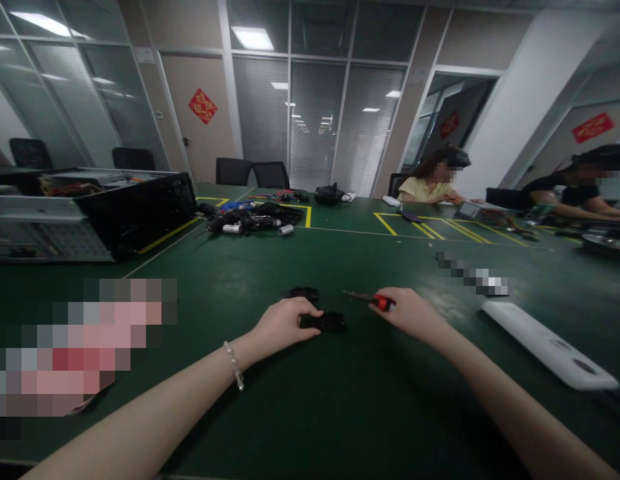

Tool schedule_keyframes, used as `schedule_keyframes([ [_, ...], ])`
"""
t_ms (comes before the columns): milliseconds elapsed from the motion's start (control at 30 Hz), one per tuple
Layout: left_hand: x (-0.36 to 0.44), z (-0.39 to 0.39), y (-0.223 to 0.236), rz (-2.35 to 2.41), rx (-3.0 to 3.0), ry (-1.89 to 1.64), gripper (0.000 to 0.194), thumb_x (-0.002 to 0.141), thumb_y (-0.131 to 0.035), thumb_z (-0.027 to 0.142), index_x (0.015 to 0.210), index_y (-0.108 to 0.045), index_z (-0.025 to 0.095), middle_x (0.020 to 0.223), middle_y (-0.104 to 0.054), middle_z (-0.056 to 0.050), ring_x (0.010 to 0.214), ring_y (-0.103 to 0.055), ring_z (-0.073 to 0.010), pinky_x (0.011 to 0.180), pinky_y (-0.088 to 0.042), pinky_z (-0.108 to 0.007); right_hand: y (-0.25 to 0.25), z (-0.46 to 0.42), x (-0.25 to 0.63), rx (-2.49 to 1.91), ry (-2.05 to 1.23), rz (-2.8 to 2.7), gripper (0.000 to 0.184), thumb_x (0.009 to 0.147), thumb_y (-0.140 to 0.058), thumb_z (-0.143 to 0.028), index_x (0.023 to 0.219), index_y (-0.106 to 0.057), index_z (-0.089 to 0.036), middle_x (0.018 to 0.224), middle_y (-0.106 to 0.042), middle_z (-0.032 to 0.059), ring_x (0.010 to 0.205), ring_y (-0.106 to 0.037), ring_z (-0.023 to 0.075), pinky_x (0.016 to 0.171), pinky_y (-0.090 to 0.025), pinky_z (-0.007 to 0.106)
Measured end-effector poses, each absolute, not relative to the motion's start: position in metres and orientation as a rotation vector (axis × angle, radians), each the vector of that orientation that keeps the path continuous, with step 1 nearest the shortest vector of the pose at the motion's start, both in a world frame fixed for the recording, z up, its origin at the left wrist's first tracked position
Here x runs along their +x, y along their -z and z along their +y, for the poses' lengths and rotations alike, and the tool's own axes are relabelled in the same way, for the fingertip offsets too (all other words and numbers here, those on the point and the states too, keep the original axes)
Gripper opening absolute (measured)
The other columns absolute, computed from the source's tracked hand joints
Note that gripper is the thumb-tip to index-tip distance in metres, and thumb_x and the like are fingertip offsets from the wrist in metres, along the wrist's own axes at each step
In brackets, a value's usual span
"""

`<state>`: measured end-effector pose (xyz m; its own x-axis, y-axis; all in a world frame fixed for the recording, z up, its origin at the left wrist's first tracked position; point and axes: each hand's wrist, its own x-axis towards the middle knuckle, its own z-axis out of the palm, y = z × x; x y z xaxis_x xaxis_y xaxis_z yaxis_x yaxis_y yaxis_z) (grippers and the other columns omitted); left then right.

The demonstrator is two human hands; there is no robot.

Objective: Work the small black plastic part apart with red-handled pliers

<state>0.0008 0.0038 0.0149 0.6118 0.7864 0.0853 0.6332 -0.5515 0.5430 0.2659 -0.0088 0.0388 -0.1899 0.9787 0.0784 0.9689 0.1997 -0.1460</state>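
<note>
My left hand (285, 320) pinches the left end of a flat black plastic part (331, 322) between thumb and fingertips, low over the green table. Just beyond those fingers sits a second small black piece (304, 293). To the right, my right hand (410, 312) is wrapped round red-handled pliers (384, 303). Their thin dark tip points left, towards the black part, with a gap between. Fine detail on both black pieces is too dark to make out.
An opened black computer case (140, 213) stands at the left. Cables and small parts (250, 217) lie in a pile further back. A white power strip (545, 343) and a blurred-out object (475, 275) are on the right. Two people sit across the table (370, 413).
</note>
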Motion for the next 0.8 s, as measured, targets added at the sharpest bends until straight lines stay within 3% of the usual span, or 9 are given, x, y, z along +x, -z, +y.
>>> schedule_keyframes([
  [200, 0.0, 0.004, -0.014, 1.117, 2.334, -0.43, 0.035, 0.074, -0.056, 0.035, 0.107, -0.053, 0.026, 0.108, -0.053, 0.0, 0.068, -0.051, -0.0102, 0.061, -0.043, -0.023, -0.041, -0.006, 0.282, -1.995, 0.211, -2.367, 0.02, 0.07, -0.046, -0.025, 0.084, -0.06, -0.022, 0.08, -0.061, 0.0026, 0.071, -0.056, 0.0158, 0.059, -0.038, 0.025],
  [533, 0.0, 0.005, -0.013, 1.106, 2.356, -0.459, 0.033, 0.074, -0.056, 0.036, 0.105, -0.054, 0.026, 0.106, -0.053, 0.001, 0.065, -0.05, -0.0094, 0.059, -0.043, -0.023, -0.03, -0.001, 0.285, -1.925, 0.41, -2.351, 0.029, 0.068, -0.044, -0.016, 0.093, -0.057, -0.018, 0.087, -0.057, 0.0057, 0.079, -0.053, 0.0172, 0.069, -0.036, 0.029],
  [800, -0.001, 0.002, -0.015, 1.125, 2.35, -0.441, 0.037, 0.073, -0.056, 0.036, 0.109, -0.051, 0.027, 0.103, -0.054, 0.0, 0.063, -0.05, -0.0096, 0.058, -0.042, -0.024, -0.018, 0.006, 0.285, -1.777, 0.294, -2.234, 0.032, 0.07, -0.043, -0.017, 0.101, -0.054, -0.016, 0.097, -0.054, 0.0074, 0.087, -0.051, 0.0172, 0.077, -0.036, 0.029],
])
